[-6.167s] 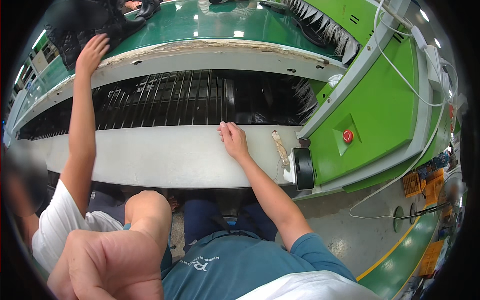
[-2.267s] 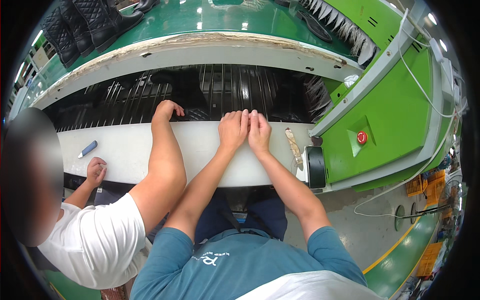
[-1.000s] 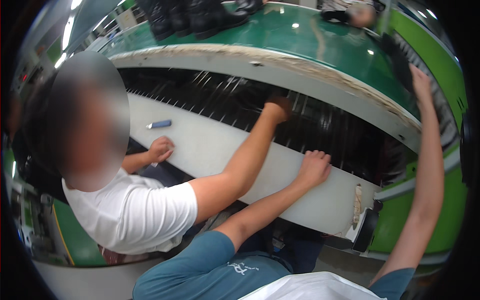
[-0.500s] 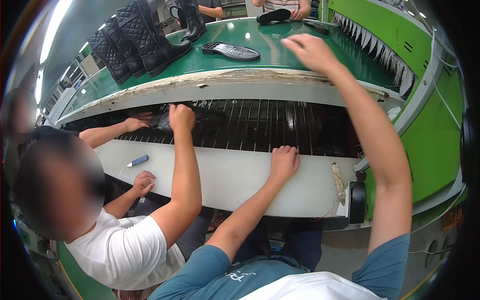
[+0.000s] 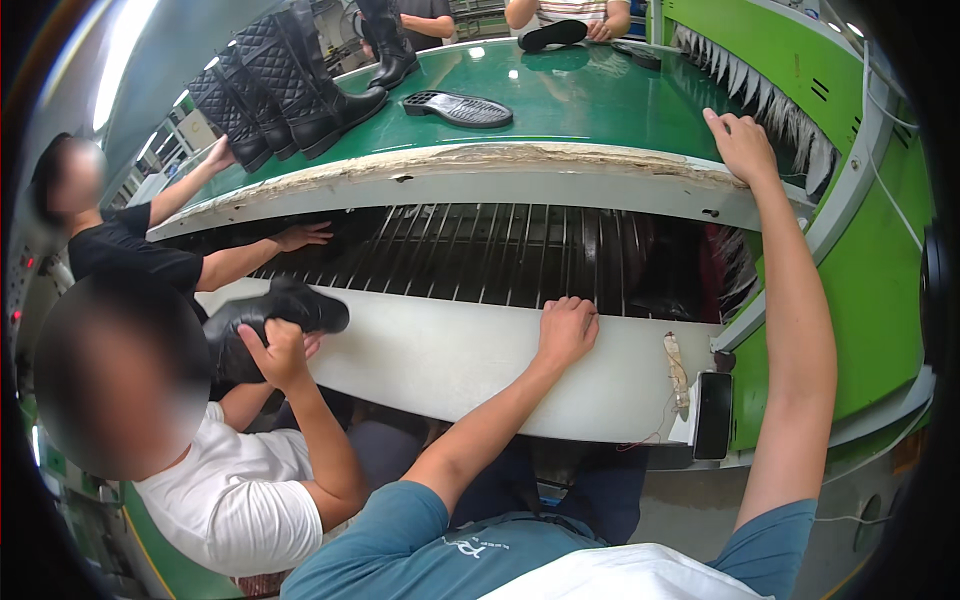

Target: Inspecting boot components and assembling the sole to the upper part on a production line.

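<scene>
My left hand [image 5: 569, 331] rests on the inner edge of the white worktop [image 5: 470, 370], fingers loosely bent over it beside the metal rods [image 5: 480, 255]; it holds nothing. At the right, my right hand [image 5: 742, 148] lies by the edge of the green conveyor table [image 5: 590, 105], fingers spread and nothing in them. A black shoe sole [image 5: 458, 109] lies on the green surface, left of my right hand. To my left, a co-worker in a white shirt [image 5: 235, 500] holds a black boot [image 5: 290, 310] over the worktop.
Black quilted boots [image 5: 300, 85] stand at the far left, where another worker's hand [image 5: 220, 155] reaches. That worker's other hand [image 5: 300, 236] is above the rods. White bristle strips [image 5: 765, 100] hang from the green machine [image 5: 870, 260]. A dark phone-like device [image 5: 712, 415] sits at the worktop's right end.
My right hand has moved right and down to the table edge; my left has stayed. The co-worker has brought the boot from the rods to the worktop. Another worker now reaches toward the standing boots.
</scene>
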